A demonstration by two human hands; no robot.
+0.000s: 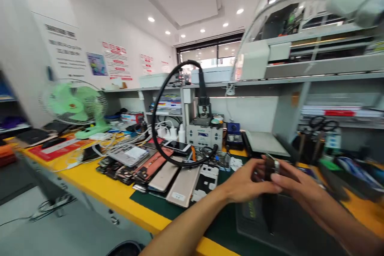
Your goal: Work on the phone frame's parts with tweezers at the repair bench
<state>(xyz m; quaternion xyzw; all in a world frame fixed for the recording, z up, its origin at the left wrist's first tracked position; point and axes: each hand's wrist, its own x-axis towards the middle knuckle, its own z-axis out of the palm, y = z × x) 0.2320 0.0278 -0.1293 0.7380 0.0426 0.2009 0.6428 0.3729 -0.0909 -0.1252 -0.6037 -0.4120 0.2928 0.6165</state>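
My left hand (249, 182) and my right hand (291, 178) meet over the right part of the bench. The fingers of both are closed on a small dark flat item (269, 168) with a shiny silvery part at its edge. My fingers cover much of it and the picture is blurred, so its kind is unclear. Below the hands lies a dark grey mat (288, 224), on top of a green mat (222, 228). A dark narrow shape, perhaps a shadow or a hanging strip, shows under the fingers.
Several phones and phone parts (183, 184) cover the bench left of my hands. Behind them stands a grey repair station (204, 135) with a looping black hose (154, 120). Further off is a green fan (79, 104). Scissors (322, 124) and tools stand at right.
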